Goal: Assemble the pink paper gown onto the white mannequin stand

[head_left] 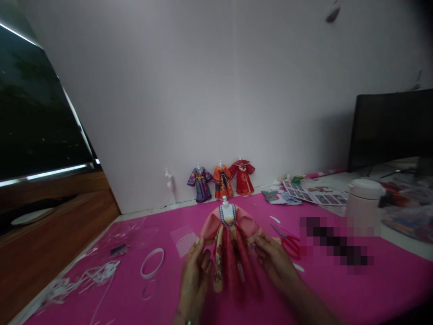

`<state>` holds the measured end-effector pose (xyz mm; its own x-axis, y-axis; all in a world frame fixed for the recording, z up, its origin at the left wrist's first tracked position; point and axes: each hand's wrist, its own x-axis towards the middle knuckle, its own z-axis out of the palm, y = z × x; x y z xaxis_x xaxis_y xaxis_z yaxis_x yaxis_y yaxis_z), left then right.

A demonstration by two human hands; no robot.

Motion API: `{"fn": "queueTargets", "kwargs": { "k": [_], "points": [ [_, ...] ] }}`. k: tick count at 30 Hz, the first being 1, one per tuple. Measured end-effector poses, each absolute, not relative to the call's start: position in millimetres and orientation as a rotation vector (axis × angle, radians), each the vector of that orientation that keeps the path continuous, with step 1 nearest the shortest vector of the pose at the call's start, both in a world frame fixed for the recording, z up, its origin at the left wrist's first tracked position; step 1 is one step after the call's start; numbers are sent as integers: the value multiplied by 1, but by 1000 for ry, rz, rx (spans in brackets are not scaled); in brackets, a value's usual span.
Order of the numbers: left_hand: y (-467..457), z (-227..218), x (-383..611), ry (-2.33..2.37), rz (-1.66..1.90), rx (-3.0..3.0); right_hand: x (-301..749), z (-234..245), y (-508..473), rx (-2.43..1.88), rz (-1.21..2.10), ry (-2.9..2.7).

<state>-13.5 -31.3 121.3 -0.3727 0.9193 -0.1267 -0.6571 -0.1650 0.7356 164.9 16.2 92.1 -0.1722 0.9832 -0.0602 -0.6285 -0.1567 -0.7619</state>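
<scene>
A small doll dress (230, 246) in pink and red, with gold floral strips and a beaded neckline, is on a white mannequin bust (228, 210) in front of me. My left hand (195, 268) pinches the end of the left sleeve. On the other side my right hand (272, 255) grips the right sleeve's end, so both sleeves are spread outward. Behind my right hand lie red-handled scissors (290, 247). A sheet of small clear dots (185, 241) is just beyond my left hand. The lower skirt is slightly blurred.
Three dressed miniature mannequins, including a purple robe (200, 184), lean along the wall beside a bare mannequin (169, 181). Tape rolls (152, 263) and white scraps (83, 280) lie left on the pink mat (131, 307). A lidded cup (364, 203), printed sheets (318, 196) and a monitor (392, 131) are right.
</scene>
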Motion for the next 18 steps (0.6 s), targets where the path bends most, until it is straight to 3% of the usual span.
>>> {"fn": "queueTargets", "kwargs": {
  "k": [18],
  "points": [
    [-12, 117, -12, 589, 1783, 429, 159, 88, 41, -502, 1707, -369]
  ]
}}
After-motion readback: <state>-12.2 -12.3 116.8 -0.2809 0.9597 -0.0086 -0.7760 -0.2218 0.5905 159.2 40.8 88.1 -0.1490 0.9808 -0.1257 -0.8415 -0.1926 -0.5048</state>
